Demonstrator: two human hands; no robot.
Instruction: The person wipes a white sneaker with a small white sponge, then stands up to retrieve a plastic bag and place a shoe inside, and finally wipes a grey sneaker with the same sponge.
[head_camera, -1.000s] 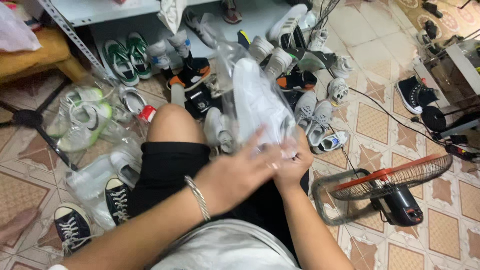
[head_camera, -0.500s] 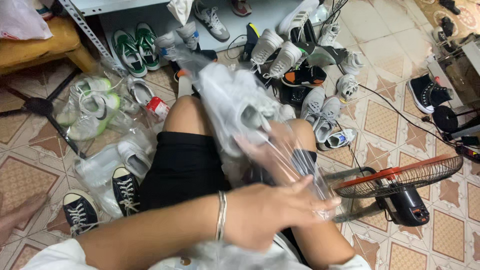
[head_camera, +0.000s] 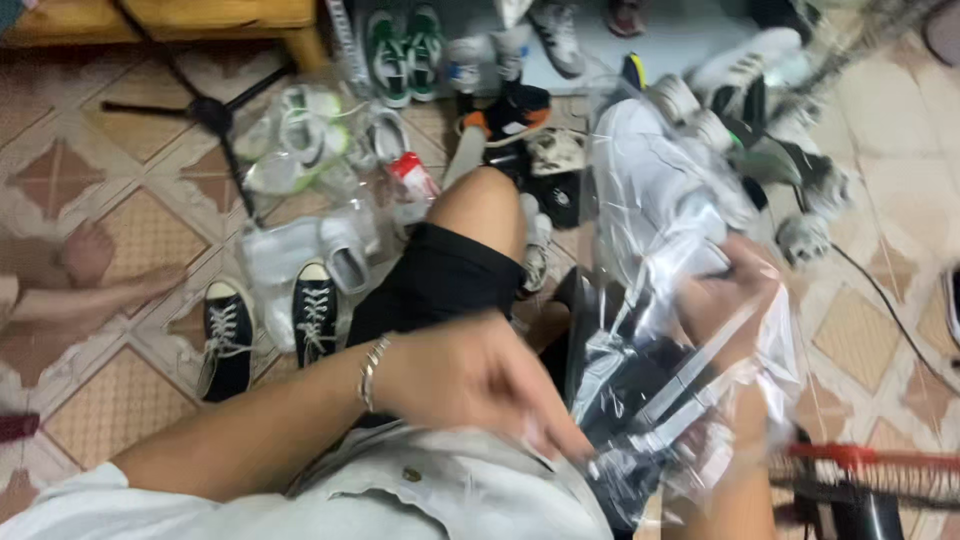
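At far left a bare foot (head_camera: 88, 252) rests on the tiled floor (head_camera: 110, 210), with 2 black sneakers (head_camera: 270, 325) nearer us. Our left hand (head_camera: 480, 385), fingers pressed together, pinches the lower edge of the clear plastic bag (head_camera: 660, 260) over our lap. Our right hand (head_camera: 735, 300) sits inside the bag; we cannot tell its grip.

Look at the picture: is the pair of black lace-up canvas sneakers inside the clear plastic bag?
No: the pair of black lace-up canvas sneakers stands on the tiled floor, apart from the clear plastic bag.
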